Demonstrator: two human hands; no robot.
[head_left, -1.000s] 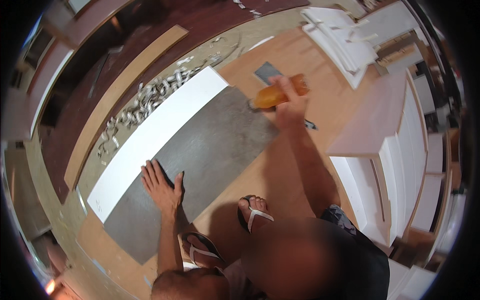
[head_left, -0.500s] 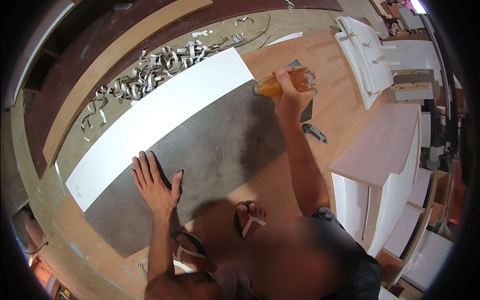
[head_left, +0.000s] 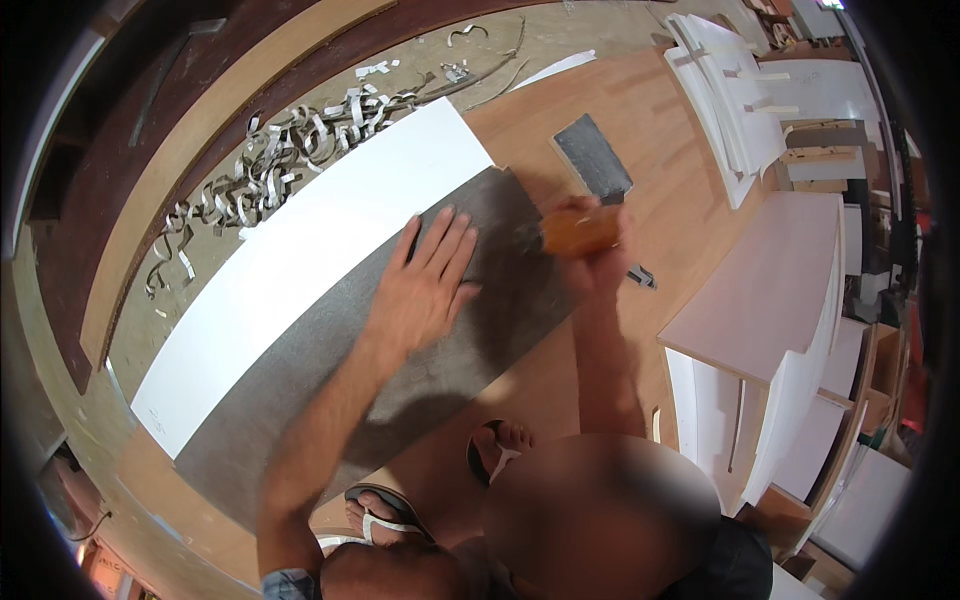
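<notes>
My left hand (head_left: 420, 285) lies with spread fingers on a dark grey sheet (head_left: 300, 380), its fingertips close to the border with a white curved panel (head_left: 310, 255). In my right hand (head_left: 598, 275) is a clear plastic bottle (head_left: 580, 232) of amber liquid, tipped sideways above the sheet's right end. The bottle is blurred, and its neck points left. Just beyond it, a dark rectangular block (head_left: 592, 155) rests on the brown board (head_left: 520, 110). A grey utility knife (head_left: 643, 277) lies beside my right wrist, partly covered by it.
Curled white and brown offcut strips (head_left: 290, 150) litter the floor past the white panel. Stacked white panels (head_left: 715, 110) stand at the far right, and a pale cabinet-like piece (head_left: 765, 290) is nearer. My sandalled feet (head_left: 490, 450) are at the sheet's near edge.
My left hand has slid right and away along the sheet. My right hand has drawn the bottle nearer, uncovering the dark block. The view has shifted slightly.
</notes>
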